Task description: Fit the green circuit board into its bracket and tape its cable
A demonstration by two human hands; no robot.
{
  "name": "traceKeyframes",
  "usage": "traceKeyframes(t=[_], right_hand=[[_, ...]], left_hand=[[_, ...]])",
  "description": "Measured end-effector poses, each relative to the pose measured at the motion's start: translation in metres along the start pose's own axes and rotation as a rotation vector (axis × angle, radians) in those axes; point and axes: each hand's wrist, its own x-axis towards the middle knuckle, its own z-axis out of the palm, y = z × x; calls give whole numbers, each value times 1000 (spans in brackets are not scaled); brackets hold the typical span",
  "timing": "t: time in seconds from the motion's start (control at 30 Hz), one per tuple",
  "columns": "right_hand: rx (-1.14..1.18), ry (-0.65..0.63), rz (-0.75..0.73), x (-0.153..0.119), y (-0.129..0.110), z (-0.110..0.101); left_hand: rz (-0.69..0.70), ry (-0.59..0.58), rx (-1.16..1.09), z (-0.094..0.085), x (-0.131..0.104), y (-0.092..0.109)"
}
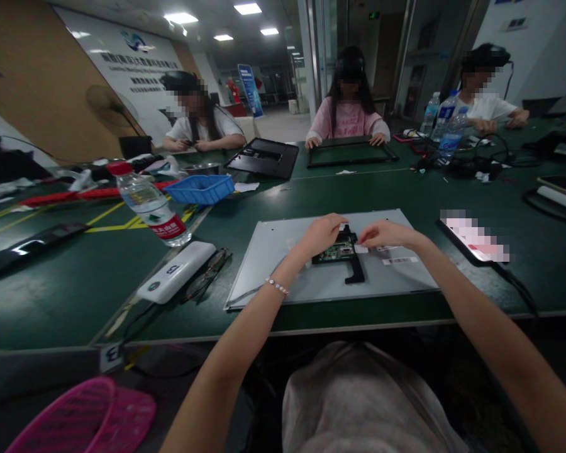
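A flat grey display panel (268,258) lies on the green table in front of me. On its middle sits a green circuit board (332,253) with a black plastic bracket (355,272) around it. My left hand (321,234) curls over the far side of the board, fingertips on the bracket's upper part. Close to the bracket's right edge, my right hand (385,234) has its thumb and fingers pinched together. A small white label (361,249) shows just under those fingertips; whether they grip it is unclear. A barcode sticker (400,260) is on the panel further right.
Left of the panel are a white power bank (177,272), glasses (207,275), a water bottle (153,204) and a blue basket (202,189). A phone (474,239) with a cable lies right. Across the table, people sit near a black cover (264,157) and a black frame (351,163).
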Motion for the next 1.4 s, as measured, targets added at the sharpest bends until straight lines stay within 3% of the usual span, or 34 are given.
traceKeyframes(t=[0.2, 0.37, 0.87, 1.4], right_hand=[[-6, -15, -50, 6, 6, 7], [-41, 1, -87, 6, 4, 9], [-198, 51, -56, -2, -11, 7], [-186, 85, -29, -7, -11, 0]], left_hand=[[284, -101, -123, -8, -3, 29], [380, -174, -68, -2, -3, 31], [354, -196, -95, 2, -3, 23], [344, -175, -94, 1, -3, 22]])
